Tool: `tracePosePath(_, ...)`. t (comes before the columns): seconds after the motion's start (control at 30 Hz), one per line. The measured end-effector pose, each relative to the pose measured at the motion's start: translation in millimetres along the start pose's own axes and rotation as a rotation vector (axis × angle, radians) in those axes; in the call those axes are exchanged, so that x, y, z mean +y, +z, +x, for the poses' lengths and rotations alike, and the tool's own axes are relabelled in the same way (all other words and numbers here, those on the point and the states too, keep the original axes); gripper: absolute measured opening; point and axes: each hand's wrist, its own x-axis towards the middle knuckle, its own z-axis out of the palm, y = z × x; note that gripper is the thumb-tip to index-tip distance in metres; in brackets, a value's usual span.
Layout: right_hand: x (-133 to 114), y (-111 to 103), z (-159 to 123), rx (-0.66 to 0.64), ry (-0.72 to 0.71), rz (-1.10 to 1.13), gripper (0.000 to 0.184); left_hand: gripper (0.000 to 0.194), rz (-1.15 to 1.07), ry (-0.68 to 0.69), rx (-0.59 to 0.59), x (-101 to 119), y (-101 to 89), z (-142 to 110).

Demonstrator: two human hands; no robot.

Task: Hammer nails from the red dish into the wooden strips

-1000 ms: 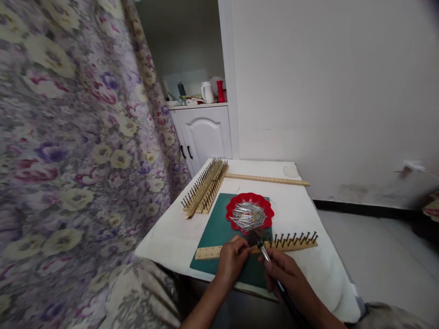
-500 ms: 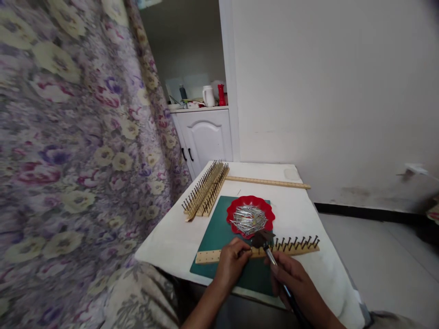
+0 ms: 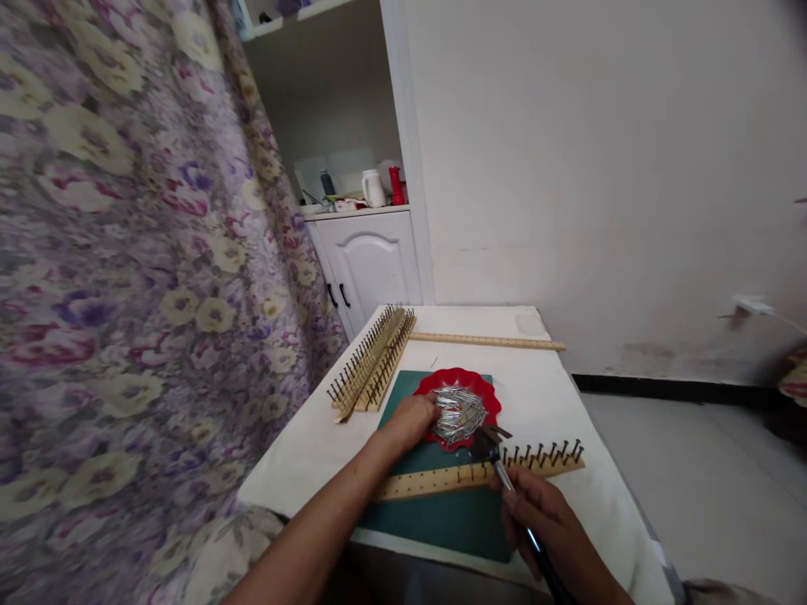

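My right hand [image 3: 545, 512] is closed around the handle of a hammer [image 3: 504, 477], whose dark head sits just above a wooden strip [image 3: 419, 485]. Nails stand in two rows along the strip's right part, and small holes dot its left part. My left hand [image 3: 411, 420] reaches to the left side of a red scalloped bowl [image 3: 493, 403]. Its fingers are bent together at the pile of silvery nails [image 3: 459, 412]; the fingertips are partly hidden, so what they pinch cannot be seen. A green mat [image 3: 435, 525] lies under the bowl and most of the strip.
Strips studded with nails [image 3: 375, 357] lie at the table's left. A bare wooden strip [image 3: 488, 340] crosses the back, and one loose nail [image 3: 435, 362] lies near the bowl. A floral curtain [image 3: 157, 294] hangs left; a white cabinet [image 3: 371, 256] stands behind the table.
My left hand has left the wooden strip and moved up and away to the bowl of nails. My right hand still holds the hammer over the strip. The view has shifted slightly.
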Motion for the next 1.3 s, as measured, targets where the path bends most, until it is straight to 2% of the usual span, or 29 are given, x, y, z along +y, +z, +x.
tracePosePath(0.1, 0.4, -1.3, 1.4, -0.002, 0.012, -0.004, 0.031, 0.025, 0.117, 0.053, -0.185, -6.5, 6.0, 15.4)
tracePosePath(0.23, 1.8, -2.5, 2.1, 0.012, 0.017, 0.002, 0.031, 0.028, 0.244, 0.117, -0.342, -6.8, 3.8, 23.2)
tracePosePath(0.37, 3.8, -3.6, 1.4, 0.011, 0.019, 0.010, 0.029, 0.022, 0.342, 0.183, -0.411, -1.4, -5.9, 19.7)
tracePosePath(0.57, 5.3, -5.1, 3.3, -0.002, -0.019, 0.019, 0.028, 0.017, 0.454, 0.240, -0.435, 4.4, -14.4, 7.4)
tracePosePath(0.7, 4.3, -4.3, 4.7, -0.003, -0.023, 0.023, 0.028, 0.020, 0.507, 0.267, -0.390, 12.2, -20.3, -5.7)
tracePosePath(0.83, 3.3, -4.2, 3.7, 0.007, -0.027, 0.012, 0.028, 0.016, 0.378, 0.248, -0.234, 22.6, -19.9, -32.1)
tracePosePath(0.97, 4.3, -4.6, 2.1, 0.005, -0.031, -0.002, 0.029, 0.013, -0.017, 0.060, -0.013, 24.8, -0.7, -66.5)
tracePosePath(1.07, 4.8, -3.9, 1.2, 0.003, -0.032, -0.007, 0.029, 0.015, -0.264, -0.125, 0.048, 21.8, 17.8, -86.2)
tracePosePath(1.13, 5.1, -3.2, 0.6, -0.003, -0.028, -0.013, 0.029, 0.016, -0.335, -0.181, 0.053, 20.6, 26.0, -93.6)
tracePosePath(1.3, 8.0, -1.6, -1.0, -0.034, -0.022, -0.013, 0.027, 0.016, -0.319, -0.178, 0.112, 22.9, 31.0, -97.3)
